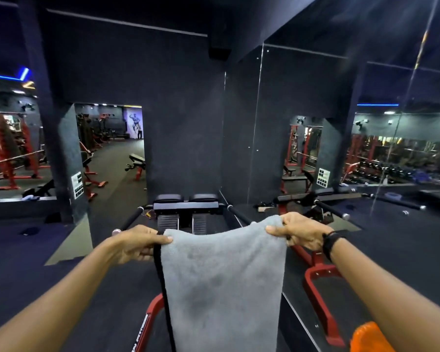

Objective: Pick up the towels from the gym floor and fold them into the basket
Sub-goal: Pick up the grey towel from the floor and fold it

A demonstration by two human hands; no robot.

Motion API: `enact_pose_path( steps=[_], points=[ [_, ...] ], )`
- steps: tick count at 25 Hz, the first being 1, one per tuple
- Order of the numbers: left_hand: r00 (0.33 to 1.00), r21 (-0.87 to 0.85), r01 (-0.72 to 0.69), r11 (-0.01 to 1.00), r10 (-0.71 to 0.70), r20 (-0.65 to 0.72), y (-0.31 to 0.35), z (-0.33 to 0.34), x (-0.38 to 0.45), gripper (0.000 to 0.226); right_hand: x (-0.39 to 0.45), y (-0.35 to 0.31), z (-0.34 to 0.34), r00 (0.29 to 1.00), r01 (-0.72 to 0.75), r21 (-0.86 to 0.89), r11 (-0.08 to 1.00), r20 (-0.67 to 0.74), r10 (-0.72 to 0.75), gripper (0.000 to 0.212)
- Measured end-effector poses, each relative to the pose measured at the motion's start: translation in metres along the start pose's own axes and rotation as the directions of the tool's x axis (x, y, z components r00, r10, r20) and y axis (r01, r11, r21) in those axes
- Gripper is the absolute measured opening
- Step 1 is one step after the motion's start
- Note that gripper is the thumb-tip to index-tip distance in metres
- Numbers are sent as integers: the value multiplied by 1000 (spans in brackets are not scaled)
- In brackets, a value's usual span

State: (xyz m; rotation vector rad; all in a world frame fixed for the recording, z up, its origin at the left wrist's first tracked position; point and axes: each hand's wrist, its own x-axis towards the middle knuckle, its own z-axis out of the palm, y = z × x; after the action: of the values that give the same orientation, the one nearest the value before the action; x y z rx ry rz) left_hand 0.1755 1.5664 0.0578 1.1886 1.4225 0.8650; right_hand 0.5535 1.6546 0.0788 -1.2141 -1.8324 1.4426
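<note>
The left hand and the right hand each pinch a top corner of the soft grey fluffy towel with curled fingers, and it hangs down flat between them in the middle of the view. A thin black strap hangs along the towel's side at 9 o'clock. Behind the towel at 12 o'clock stands a black and red gym machine, with a big wall mirror at 2 o'clock and a bright orange plastic thing low at 5 o'clock.

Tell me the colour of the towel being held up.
Light grey towel, with a black edge on its left; head view.
</note>
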Motion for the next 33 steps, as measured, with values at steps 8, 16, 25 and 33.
enact_pose_path(
  steps=[8, 16, 25, 33],
  points=[
    [978, 128, -205, 970, 207, -5, 13, 13, 5, 52, -3, -12, 1, 994, 97, 44, 994, 55, -99, 61],
    [983, -105, -153, 983, 140, -122, 34, 13, -5, 24, 3, -21, 5, 989, 80, 206, 975, -140, -52, 19],
    [985, 67, -56, 996, 66, -156, 22, -8, -9, 13, -4, -9, 6, 1000, 17, 140, 990, 4, -18, 18],
    [956, -55, -276, 960, 268, -123, 58, 0, -13, 40, -13, -44, -4, 985, 169, 298, 939, -34, -167, 34]
  ],
)
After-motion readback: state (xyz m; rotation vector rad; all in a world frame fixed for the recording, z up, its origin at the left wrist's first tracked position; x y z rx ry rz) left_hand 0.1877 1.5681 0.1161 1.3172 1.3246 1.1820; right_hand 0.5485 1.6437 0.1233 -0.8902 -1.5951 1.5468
